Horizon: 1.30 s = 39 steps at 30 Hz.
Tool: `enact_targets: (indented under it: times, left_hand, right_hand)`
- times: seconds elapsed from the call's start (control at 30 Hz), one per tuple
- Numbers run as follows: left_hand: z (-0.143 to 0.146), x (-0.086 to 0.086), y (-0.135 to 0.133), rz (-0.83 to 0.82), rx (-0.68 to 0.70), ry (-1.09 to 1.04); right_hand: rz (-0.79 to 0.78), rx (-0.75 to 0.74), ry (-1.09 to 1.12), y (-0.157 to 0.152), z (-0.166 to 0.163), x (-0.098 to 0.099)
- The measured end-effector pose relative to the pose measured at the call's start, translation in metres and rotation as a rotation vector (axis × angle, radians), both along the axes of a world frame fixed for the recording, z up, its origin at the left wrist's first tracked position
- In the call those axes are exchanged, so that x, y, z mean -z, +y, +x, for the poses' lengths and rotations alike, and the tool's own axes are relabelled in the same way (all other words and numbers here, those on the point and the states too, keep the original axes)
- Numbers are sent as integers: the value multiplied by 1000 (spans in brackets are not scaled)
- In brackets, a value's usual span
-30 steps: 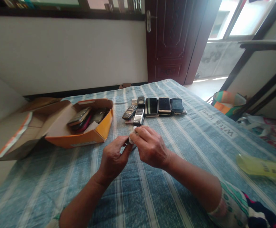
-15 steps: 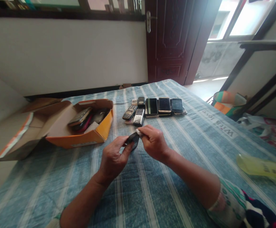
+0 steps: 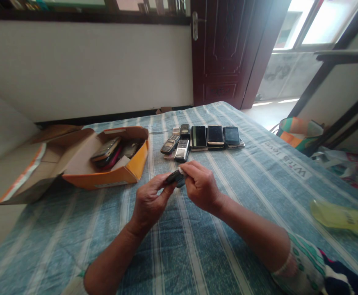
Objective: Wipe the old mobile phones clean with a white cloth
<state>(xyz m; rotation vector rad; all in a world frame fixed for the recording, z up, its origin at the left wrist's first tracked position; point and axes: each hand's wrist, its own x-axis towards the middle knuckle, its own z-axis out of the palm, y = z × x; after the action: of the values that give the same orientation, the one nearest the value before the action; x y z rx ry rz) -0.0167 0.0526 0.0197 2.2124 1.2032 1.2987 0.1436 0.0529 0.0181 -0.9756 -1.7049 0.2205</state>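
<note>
My left hand is closed on a small dark mobile phone, gripping it between thumb and fingers above the bed cover. A bit of white wipe is pinched in my right hand, pressed against the phone's far right edge. Just beyond my hands lie several phones: a silver keypad phone, a dark keypad phone, and touchscreen phones such as the gold-framed one, stacked in a row. My fingers hide part of the held phone.
An open orange cardboard box with more phones inside stands to the left, its lid folded outward. The striped bed cover lies under everything. A yellow bag-like item is at the right; a dark door stands behind.
The phone in my left hand has tilted flatter, and my right hand with the white wipe stays at its edge. The whole view has shifted slightly.
</note>
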Motion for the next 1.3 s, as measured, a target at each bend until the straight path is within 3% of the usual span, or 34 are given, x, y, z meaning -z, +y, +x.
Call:
enact_targets:
  times: [0.13,0.33,0.67,0.93,1.1,1.3]
  left_hand:
    - [1,5,2,-86,24,-43]
    - [-2,7,5,-87,18,9]
    - [-23,2,18,-80,-76,188]
    - [-35,-6,25,-240,-50,262]
    - [-30,-3,22,-287,-23,352]
    - [-14,6,15,-252,-40,315]
  right_hand:
    - [163,48,-224,-3,0,-2]
    - [191,40,-322,-1,0,1]
    - [19,122,-519,13,5,29]
    - [-97,171,-642,15,10,28]
    - [21,138,-655,8,3,25]
    - [192,68,-674,0,-8,21]
